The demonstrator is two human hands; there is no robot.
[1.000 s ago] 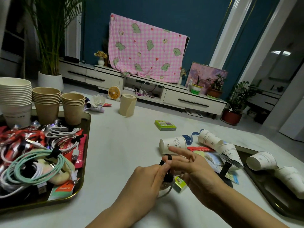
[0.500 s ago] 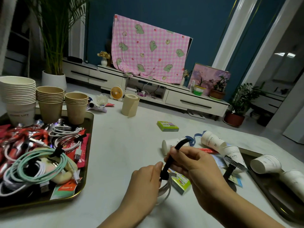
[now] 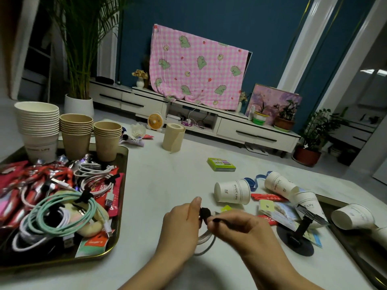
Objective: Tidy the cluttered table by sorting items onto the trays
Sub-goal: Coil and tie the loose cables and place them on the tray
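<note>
Pulled upright half a second ago, the black strap [image 3: 205,213] now stretches sideways between both hands. Left hand [image 3: 180,227] grips the coiled cable [image 3: 204,240] just over the worktop's [image 3: 167,185] near middle; right hand [image 3: 243,229] pinches the strap's end.

Left hand [image 3: 180,226], right hand [image 3: 244,231] on cable [image 3: 206,239]

Left of the grip on the cable [image 3: 204,241] sits a tray [image 3: 83,258] holding cables [image 3: 60,216], cup stacks [image 3: 76,135] at its far end; a cup [image 3: 232,191] lies just behind and right, box [image 3: 221,164] and roll [image 3: 173,137] farther back, stand [image 3: 295,241] to the right
</note>
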